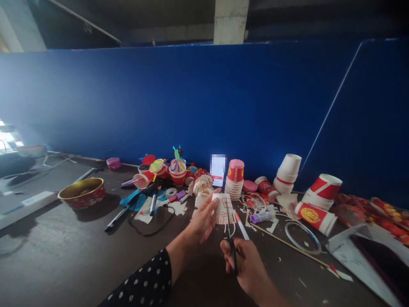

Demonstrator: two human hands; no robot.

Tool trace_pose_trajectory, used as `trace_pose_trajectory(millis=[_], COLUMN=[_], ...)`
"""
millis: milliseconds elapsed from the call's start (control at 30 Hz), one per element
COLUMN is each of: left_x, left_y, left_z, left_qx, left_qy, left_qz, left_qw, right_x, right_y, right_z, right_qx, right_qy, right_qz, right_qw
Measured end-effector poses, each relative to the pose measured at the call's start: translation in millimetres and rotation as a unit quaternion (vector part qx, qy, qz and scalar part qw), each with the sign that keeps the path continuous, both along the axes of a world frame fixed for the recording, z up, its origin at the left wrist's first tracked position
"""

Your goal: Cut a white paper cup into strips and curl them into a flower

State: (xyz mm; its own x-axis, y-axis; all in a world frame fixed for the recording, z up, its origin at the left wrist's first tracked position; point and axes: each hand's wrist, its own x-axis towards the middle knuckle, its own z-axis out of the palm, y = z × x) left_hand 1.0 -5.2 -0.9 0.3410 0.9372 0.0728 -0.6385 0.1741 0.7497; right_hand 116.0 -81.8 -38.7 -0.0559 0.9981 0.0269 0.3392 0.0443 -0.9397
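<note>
My left hand (202,222) is closed around the left side of a white paper piece (220,207) with red line drawings, a flower among them. My right hand (245,261) grips the handles of dark scissors (234,253). Their blades point away from me and lie against the paper's right part; whether they are parted I cannot tell. Just right of the paper is a white felt-tip pen (242,227) with an orange-red end. Behind the paper rises a stack of paper cups (234,189), topped by a red cup with a pink top.
Left stands a gold-rimmed red bowl (83,202). Markers (154,202), paper scraps and decorated cups (177,175) crowd the middle. A lit phone (218,170) leans at the blue wall. On the right are more cups (316,217), a tape ring (303,237), a thin stick (287,245) and a dark device (380,262).
</note>
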Motion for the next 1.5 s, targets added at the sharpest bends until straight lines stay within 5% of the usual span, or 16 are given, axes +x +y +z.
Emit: trace_pose_trajectory(millis=[733, 1233, 1500], left_x=[-5, -3, -8], left_y=[3, 12, 18], left_z=[-4.3, -10.1, -12.9], left_qx=[0.008, -0.095, -0.086], left_qy=[-0.033, -0.044, -0.026], left_qz=[-0.018, -0.031, -0.029], left_qw=[0.999, 0.994, 0.996], right_x=[-9, -1, -1], right_y=[-5, -4, -1], right_z=[8.9, 12.6, 0.0], right_qx=[-0.017, -0.037, -0.034], right_qy=[0.055, 0.047, 0.049], right_qz=[-0.003, 0.028, 0.056], right_qw=[0.998, 0.998, 0.997])
